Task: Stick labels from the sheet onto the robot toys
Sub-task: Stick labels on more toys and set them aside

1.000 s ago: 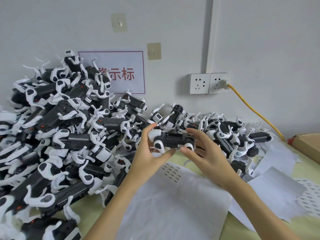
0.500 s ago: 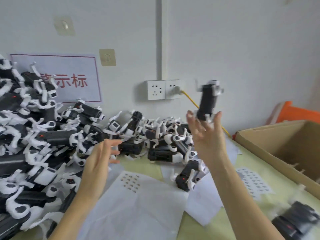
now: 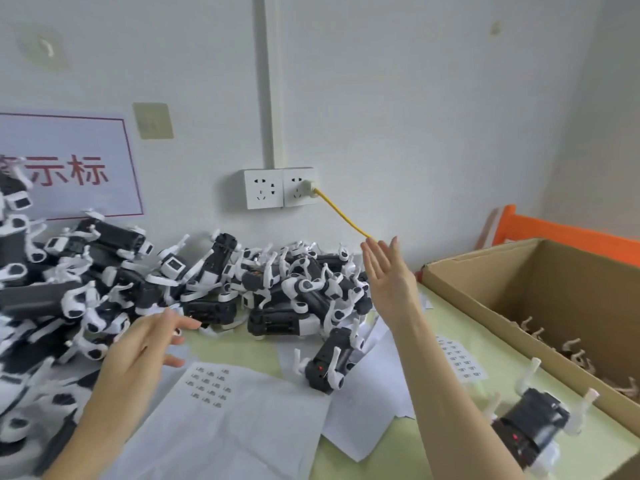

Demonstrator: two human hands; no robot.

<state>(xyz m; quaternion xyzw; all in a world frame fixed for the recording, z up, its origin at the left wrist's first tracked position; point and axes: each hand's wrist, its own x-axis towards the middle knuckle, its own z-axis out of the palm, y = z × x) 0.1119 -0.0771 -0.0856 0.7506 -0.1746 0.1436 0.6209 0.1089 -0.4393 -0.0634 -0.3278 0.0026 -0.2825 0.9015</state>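
Both hands are holding nothing: right hand [image 3: 389, 275] is spreading straight fingers, left hand [image 3: 138, 355] is reaching, fingers loose, toward the robot toys [image 3: 145, 289] heaped just beyond its fingertips. Label sheet [image 3: 209, 386] is lying just below them; picking another toy seems next.

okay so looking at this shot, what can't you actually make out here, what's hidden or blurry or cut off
All in the head view:
- Labels on the sheet: print too small to read.
- Toy beside the box: motion-blurred, so whether it carries a label is unclear.
- Box: cut off by the right edge; its wall hides most of the contents.
- Wall sign: its left part cut off by the frame edge and covered by the toy pile.
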